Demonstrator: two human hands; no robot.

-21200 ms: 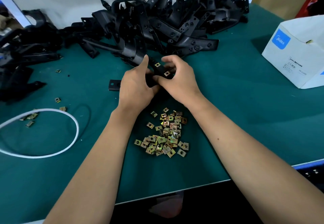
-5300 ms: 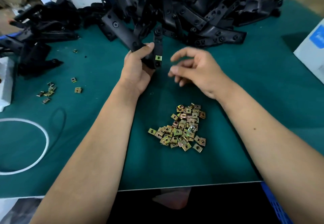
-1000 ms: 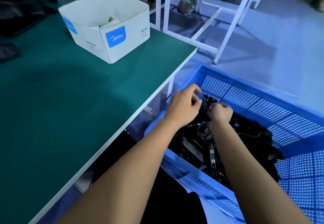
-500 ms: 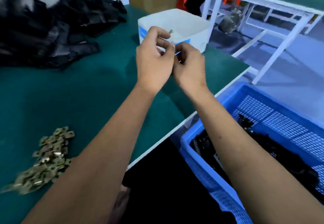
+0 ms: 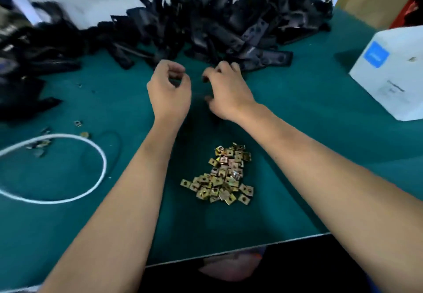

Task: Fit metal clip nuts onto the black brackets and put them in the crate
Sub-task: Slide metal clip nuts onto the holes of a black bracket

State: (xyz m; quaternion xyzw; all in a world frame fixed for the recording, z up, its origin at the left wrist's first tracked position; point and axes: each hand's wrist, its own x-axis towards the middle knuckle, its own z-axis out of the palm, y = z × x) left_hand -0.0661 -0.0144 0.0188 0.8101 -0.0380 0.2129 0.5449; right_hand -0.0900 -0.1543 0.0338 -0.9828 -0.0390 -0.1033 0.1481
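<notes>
Both hands, left hand (image 5: 169, 88) and right hand (image 5: 226, 91), hover loosely curled, empty, just short of brackets (image 5: 229, 29); clip nuts (image 5: 222, 176) nearer.

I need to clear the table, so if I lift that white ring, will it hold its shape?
Probably not: the white ring looks thin and lies flat in an uneven oval, so it would likely sag. It seems light.

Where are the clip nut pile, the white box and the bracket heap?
clip nut pile (image 5: 220, 174), head view, centre of pile.
white box (image 5: 396, 75), head view, front face.
bracket heap (image 5: 229, 24), head view, middle of heap.
</notes>
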